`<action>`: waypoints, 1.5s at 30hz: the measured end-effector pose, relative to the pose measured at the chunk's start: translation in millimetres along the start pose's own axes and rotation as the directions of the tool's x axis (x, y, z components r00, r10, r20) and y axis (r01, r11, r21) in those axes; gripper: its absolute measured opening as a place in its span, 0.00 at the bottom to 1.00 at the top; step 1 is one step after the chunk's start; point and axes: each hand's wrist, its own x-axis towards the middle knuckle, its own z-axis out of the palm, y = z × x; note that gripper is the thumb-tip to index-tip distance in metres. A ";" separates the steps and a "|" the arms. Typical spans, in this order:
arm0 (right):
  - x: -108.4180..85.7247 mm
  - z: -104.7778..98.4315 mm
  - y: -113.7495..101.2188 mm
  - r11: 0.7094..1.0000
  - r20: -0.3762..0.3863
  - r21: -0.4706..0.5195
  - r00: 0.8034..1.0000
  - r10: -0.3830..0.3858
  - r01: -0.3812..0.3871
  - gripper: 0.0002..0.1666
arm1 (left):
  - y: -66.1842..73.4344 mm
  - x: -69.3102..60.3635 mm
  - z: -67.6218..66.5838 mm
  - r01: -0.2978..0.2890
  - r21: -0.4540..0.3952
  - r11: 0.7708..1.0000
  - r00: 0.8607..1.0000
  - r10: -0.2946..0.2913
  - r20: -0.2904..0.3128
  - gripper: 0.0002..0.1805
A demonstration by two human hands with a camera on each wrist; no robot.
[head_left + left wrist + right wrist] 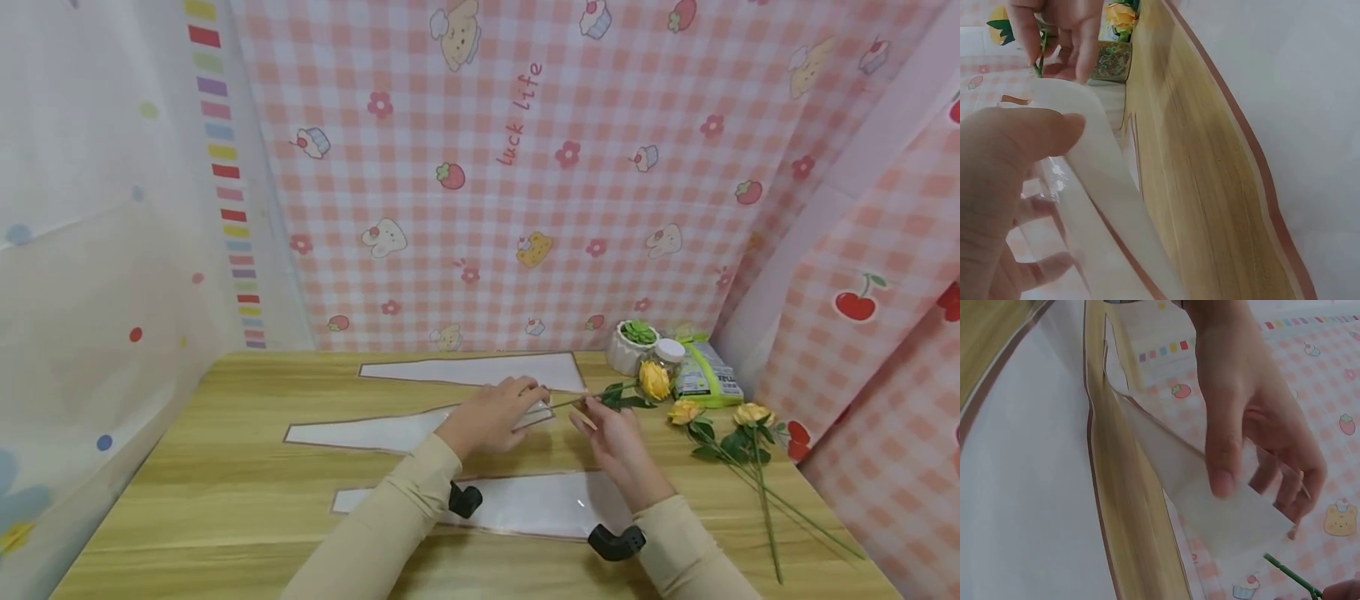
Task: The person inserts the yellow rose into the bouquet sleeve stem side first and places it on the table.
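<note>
My left hand (495, 414) pinches the wide end of the middle flower sleeve (367, 432), a tapered white and clear wrapper with a brown border. Its thumb (1054, 131) lies over the near face, and other fingers show behind clear film. To the right, my right hand (618, 446) pinches the green stem (1288, 573) of an artificial yellow rose (655, 380). The bloom points right and the stem points left. In the right wrist view the stem's cut end is close to the sleeve's wide end. Only fingertips of the right hand show there.
Two more sleeves lie flat, one behind (465, 371) and one in front (525, 504). Two yellow roses (752, 414) rest crossed on the right. Behind them stand a potted succulent (632, 350), a white-lidded jar (670, 350) and a green-and-white packet (708, 375).
</note>
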 end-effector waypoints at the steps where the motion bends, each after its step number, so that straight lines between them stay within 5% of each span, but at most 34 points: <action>1: 0.4 0.9 2.0 1.000 -0.003 -0.011 1.000 0.010 -0.010 0.04 | 0.0 0.2 0.1 -0.003 0.001 1.000 1.000 0.003 -0.007 0.31; 17: -0.2 8.5 24.7 0.994 0.087 0.023 0.990 0.107 -0.109 0.07 | -3.2 2.3 1.8 -0.024 0.000 1.000 0.991 0.023 -0.134 0.28; 28: 0.0 5.5 24.4 0.986 0.185 0.014 0.969 0.163 -0.169 0.36 | -6.3 0.9 -1.5 -0.069 -0.007 0.998 0.975 0.066 -0.214 0.26; 34: -0.3 0.4 23.5 0.982 0.255 -0.042 0.949 0.187 -0.182 0.36 | -6.6 0.9 0.2 -0.064 -0.034 0.997 0.974 0.055 -0.222 0.24; 45: -0.4 -4.0 23.3 0.975 0.243 -0.083 0.944 0.223 -0.208 0.34 | -9.8 1.4 4.0 -0.056 -0.074 0.996 0.973 0.038 -0.229 0.24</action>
